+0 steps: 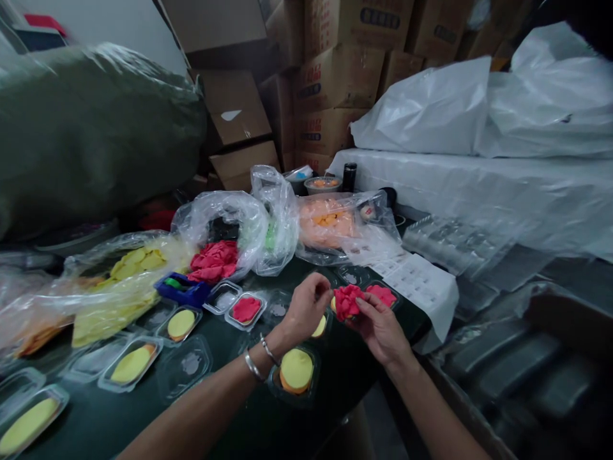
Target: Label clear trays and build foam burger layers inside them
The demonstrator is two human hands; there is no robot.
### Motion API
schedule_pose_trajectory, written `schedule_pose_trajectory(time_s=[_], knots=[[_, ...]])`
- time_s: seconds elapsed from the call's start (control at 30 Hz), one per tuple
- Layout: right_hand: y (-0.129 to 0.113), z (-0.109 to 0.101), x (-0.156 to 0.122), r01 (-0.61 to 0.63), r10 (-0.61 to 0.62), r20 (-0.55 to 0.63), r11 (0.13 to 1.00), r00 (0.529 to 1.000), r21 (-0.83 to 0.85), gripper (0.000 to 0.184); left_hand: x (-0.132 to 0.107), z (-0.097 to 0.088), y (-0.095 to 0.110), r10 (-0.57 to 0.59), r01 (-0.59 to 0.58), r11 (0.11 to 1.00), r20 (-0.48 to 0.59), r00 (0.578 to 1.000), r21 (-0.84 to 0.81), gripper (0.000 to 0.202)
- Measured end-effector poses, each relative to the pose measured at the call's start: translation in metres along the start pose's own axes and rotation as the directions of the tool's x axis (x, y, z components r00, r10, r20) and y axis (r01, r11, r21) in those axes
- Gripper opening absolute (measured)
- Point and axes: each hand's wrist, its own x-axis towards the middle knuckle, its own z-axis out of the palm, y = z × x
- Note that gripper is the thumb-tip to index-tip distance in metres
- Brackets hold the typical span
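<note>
My right hand (380, 329) pinches a red ruffled piece (347, 301) between thumb and fingers, with a bit of yellow showing at its left edge. Close to its left, my left hand (306, 306), with two silver bangles at the wrist, has its fingers curled together; whatever is in them is hidden. Another red piece (380, 295) lies in a clear tray just behind my right hand. Below my left hand sits a yellow-topped round piece (295, 372) with an orange-brown underside, in a clear plastic tray. A second yellow piece (319, 326) is partly covered by the left hand.
Several clear trays with yellow pieces (131, 364) line the dark table's left side, near a blue tape dispenser (182, 291). Behind are bags of red pieces (215, 260), yellow pieces (138, 263) and orange pieces (328, 220). A printed sheet (421, 287) overhangs the right edge; cardboard boxes (335, 76) stand behind.
</note>
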Motion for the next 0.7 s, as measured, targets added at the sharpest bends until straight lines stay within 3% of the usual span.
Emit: schedule_pose_trajectory(time_s=[0.1,0.2,0.3,0.4,0.47,0.57,0.7], knots=[[0.005,0.006,-0.005,0.043,-0.042,0.028,0.999,0.999,-0.033,0.024,-0.008,0.000,0.002,-0.001,0.003,1.000,0.181,0.983,-0.012,0.019],[0.005,0.009,-0.008,0.083,-0.080,0.063,0.996,0.995,-0.041,0.019,-0.006,0.001,-0.005,-0.092,0.154,0.957,0.245,0.965,-0.247,0.026],[0.002,0.007,-0.009,0.055,-0.059,0.097,0.998,0.994,0.041,0.017,-0.002,0.001,-0.014,-0.211,0.335,0.796,0.289,0.934,-0.503,0.027],[0.002,0.004,-0.010,0.000,-0.025,0.152,0.987,0.988,0.161,0.018,-0.004,0.001,-0.013,-0.285,0.424,0.669,0.316,0.905,-0.610,0.031],[0.006,0.004,-0.011,-0.010,-0.027,0.158,0.973,0.987,0.229,0.017,-0.009,0.003,-0.008,-0.307,0.445,0.666,0.324,0.895,-0.599,0.033],[0.013,0.003,-0.012,-0.014,-0.020,0.123,0.963,0.992,0.267,0.020,-0.014,0.008,-0.003,-0.299,0.432,0.733,0.321,0.898,-0.526,0.035],[0.017,0.002,-0.013,-0.032,0.020,0.044,0.953,0.999,0.302,0.026,-0.014,0.009,-0.005,-0.321,0.432,0.749,0.296,0.900,-0.503,0.021]])
